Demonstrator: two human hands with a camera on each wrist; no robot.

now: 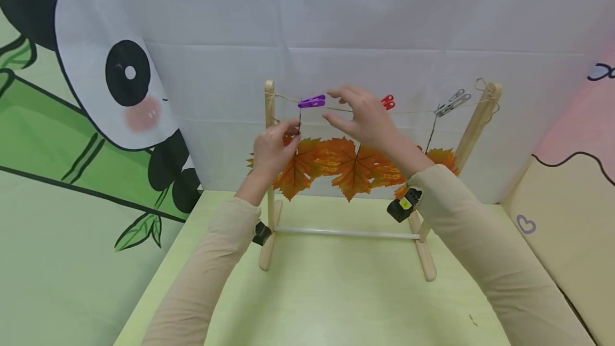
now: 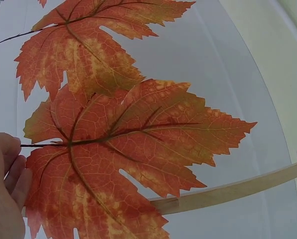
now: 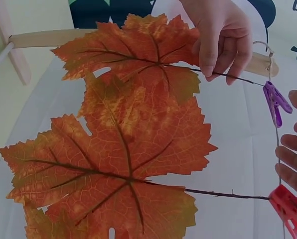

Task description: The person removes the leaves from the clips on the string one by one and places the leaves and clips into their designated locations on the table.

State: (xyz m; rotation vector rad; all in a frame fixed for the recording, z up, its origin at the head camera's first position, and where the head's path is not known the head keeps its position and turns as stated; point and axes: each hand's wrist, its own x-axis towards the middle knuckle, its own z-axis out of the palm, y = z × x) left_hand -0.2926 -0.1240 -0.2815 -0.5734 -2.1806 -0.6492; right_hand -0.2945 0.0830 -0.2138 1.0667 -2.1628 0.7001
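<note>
Hands apart: the left hand (image 1: 275,148) pinches the thin dark stem (image 2: 44,145) of an orange-red, jagged maple leaf (image 2: 118,134); the right hand (image 1: 365,113) spreads beside the purple plastic clothespin (image 1: 312,101) hanging it from pale string (image 1: 410,112). Leaf seems light, flimsy, best held by stem.

Artificial maple leaf (image 1: 294,178), leftmost of the row: orange-red with yellowish patches, lobed and toothed at the margin, dark-veined, hanging tip downward, its edge overlapping that of the neighbouring leaf (image 3: 131,174). Its thin, dark stem (image 3: 243,79) is pinched by the left hand (image 1: 273,148) and runs upward to the purple clothespin (image 1: 312,102). The clothespin sits on the thin line (image 1: 338,109), its handles directed toward the right hand (image 1: 367,113), whose parted fingers are near but not touching it.
</note>
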